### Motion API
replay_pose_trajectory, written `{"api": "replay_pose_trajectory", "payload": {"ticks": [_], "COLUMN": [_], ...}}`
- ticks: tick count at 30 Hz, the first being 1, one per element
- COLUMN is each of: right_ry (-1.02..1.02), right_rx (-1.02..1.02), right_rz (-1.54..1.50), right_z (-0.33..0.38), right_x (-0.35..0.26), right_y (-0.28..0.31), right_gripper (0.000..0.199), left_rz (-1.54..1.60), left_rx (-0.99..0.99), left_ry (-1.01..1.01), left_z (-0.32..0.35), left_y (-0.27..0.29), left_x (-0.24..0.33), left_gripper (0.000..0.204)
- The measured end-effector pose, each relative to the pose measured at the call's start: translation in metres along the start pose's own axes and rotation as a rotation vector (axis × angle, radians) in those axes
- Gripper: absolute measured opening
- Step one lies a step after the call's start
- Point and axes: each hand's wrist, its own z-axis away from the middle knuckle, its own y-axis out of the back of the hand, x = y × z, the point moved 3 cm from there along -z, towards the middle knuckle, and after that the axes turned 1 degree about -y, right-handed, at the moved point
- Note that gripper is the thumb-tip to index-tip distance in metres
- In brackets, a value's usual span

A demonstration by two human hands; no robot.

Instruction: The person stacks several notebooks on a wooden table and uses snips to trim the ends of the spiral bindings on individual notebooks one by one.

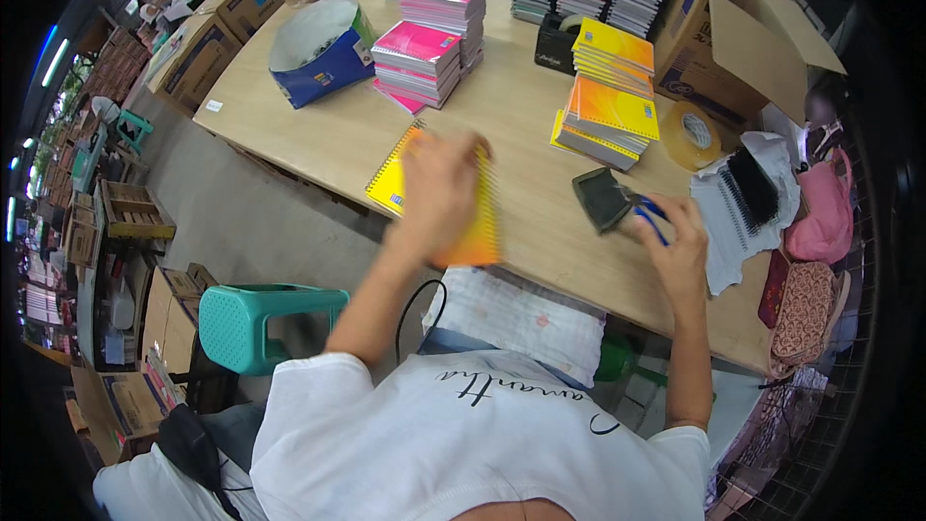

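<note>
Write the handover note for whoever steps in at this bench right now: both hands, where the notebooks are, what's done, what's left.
Left hand: flat on a yellow spiral notebook at the near table edge; blurred, so it is moving.
Right hand: closed on a blue-handled tool beside a dark flat pad.
Stacks: yellow notebooks just beyond the right hand, pink notebooks mid-table, more piles at the far edge.
Nearby: tape roll, open cardboard box, loose black spiral bindings on white sheets.
Done: many notebooks stacked by colour.
Left: the one under the left hand is not on any stack.
</note>
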Motion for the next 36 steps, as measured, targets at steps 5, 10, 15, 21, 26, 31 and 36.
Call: {"api": "replay_pose_trajectory", "payload": {"ticks": [5,10,15,21,26,31,36], "right_ry": [-0.095,0.021,0.058,0.138,0.183,-0.353,-0.438], "right_rx": [0.000,0.131,0.039,-0.111,0.101,0.154,0.097], "right_rz": [0.474,0.475,0.131,0.298,0.196,0.698,0.796], "right_z": [0.035,0.035,0.014,0.007,-0.008,-0.037,-0.039], "right_x": [0.096,0.077,0.014,0.055,0.099,0.212,0.258], "right_y": [-0.025,-0.044,-0.094,-0.095,-0.032,0.026,0.028], "right_gripper": [0.039,0.050,0.055,0.064,0.051,0.031,0.030], "left_rz": [-0.018,-0.102,-0.166,-0.197,0.248,0.311,-0.025], "left_rx": [-0.449,-0.473,-0.337,-0.291,-0.291,-0.623,-0.902], "left_ry": [-0.200,-0.310,-0.239,-0.291,-0.581,-0.953,-1.136], "left_z": [-0.052,-0.034,-0.033,-0.035,-0.091,-0.171,-0.199], "left_y": [-0.010,-0.040,-0.051,-0.050,-0.047,-0.162,-0.215], "left_x": [-0.103,-0.128,-0.124,-0.114,-0.001,0.086,0.120], "left_gripper": [0.015,0.014,0.012,0.020,0.027,0.030,0.026]}}
